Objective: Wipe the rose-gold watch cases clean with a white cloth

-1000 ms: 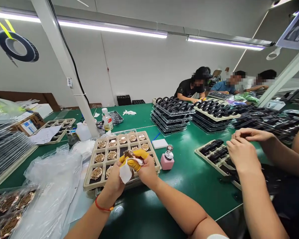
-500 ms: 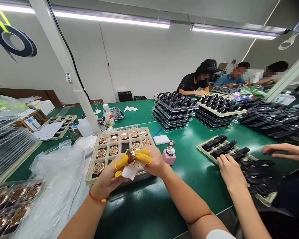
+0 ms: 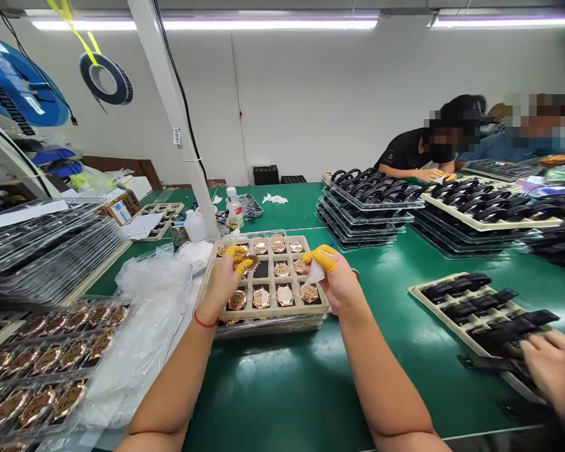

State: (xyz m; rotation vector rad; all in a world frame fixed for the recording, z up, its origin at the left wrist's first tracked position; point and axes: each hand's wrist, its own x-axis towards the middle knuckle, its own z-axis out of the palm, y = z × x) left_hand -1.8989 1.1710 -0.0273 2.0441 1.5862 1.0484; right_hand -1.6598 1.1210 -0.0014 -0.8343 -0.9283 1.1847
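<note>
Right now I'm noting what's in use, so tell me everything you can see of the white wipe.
The white wipe looks small, thin and soft; paper or cloth, I can't tell. It is crumpled, gripped in the right hand by fingers in yellow covers, a loose part hanging down. In view it overlaps the right side of the cream tray; whether they touch is unclear.

Overhead fluorescent tubes [image 3: 270,25] light the room brightly, leaving pale glare on the glossy green tabletop [image 3: 282,389] and glints on the rose-gold watch cases [image 3: 261,297]. A co-worker's hand [image 3: 553,364] blurs at right; wide-angle distortion stretches the edges.
</note>
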